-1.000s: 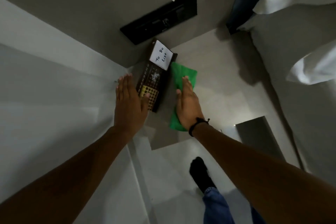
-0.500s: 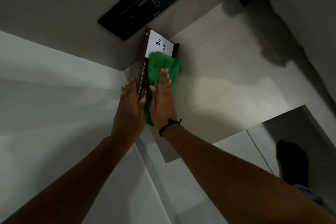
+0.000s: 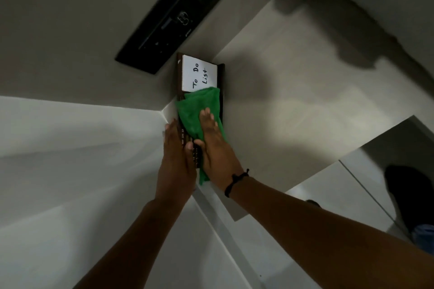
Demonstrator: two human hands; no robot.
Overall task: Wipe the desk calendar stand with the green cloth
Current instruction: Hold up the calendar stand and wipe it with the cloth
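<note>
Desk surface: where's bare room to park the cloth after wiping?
Free: the wide beige desk top right of the calendar stand, up to the dark shadowed edge at the far right. Crowded: the corner by the wall, where the left hand, right hand and green cloth cover the stand.
</note>
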